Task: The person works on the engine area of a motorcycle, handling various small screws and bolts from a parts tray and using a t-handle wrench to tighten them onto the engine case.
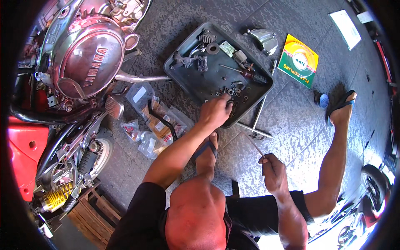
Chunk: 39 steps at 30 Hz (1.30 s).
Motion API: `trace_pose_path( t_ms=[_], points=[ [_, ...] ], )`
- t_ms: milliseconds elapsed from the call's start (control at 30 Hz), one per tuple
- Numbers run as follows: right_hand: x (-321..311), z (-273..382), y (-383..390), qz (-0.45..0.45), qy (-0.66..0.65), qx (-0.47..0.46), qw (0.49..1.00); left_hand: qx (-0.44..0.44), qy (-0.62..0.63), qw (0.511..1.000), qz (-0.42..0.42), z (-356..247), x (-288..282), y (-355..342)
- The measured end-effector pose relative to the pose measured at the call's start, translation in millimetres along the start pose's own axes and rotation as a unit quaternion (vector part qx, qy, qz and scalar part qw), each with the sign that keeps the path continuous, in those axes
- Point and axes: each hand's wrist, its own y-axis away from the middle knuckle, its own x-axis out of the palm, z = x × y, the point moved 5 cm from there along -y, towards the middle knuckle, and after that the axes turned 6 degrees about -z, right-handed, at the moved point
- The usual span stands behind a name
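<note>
My left hand (216, 111) reaches over the near edge of a dark plastic tray (183, 81), its fingers closed together among small nuts (238, 92). Whatever they pinch is too small to make out. In the tray lie a screwdriver (249, 75) with a dark red handle, a ring-shaped washer (212, 48) and several greasy metal parts. Off to the right, above the floor, my right hand (273, 171) is wrapped round a thin metal rod (254, 144) that points toward the tray. The rod's held end is hidden in the fist.
A motorcycle engine (89, 60) stands at the left, its foot lever (143, 78) reaching to the tray. Plastic bags of parts (160, 125) lie nearby. A T-handle wrench (261, 110), a metal cover (264, 41), a yellow-green packet (298, 61) and a small can (321, 100) rest on the floor.
</note>
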Motion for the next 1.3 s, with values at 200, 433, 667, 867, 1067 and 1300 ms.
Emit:
trace_pose_path(
  t_ms=[200, 433, 667, 867, 1067, 1300],
  points=[
    [-1.6, 5.9, -2.1, -0.020, 0.034, -0.012, 0.999, -0.030, -0.076, 0.989, 0.122, 12.3, 38.8, -15.3],
    [-19.5, 9.7, -12.5, -0.118, -0.042, -0.100, 0.987, 0.142, 0.169, 0.974, 0.049, -40.8, -2.9, -1.6],
    [-35.7, 46.1, -7.0, -0.123, -0.009, -0.109, 0.986, 0.292, 0.200, 0.934, 0.040, -81.7, -51.1, 7.0],
    [-45.2, 46.5, -8.3, -0.099, 0.038, -0.126, 0.986, 0.349, 0.139, 0.925, 0.062, -88.9, -62.7, 6.4],
    [-42.2, 55.8, -7.4, -0.103, 0.040, -0.203, 0.973, 0.424, 0.052, 0.903, 0.049, -89.0, -70.6, 23.4],
    [-20.6, 38.6, 2.0, 0.003, -0.118, -0.022, 0.993, 0.414, 0.011, 0.909, -0.038, -84.9, -112.6, 53.7]
  ],
)
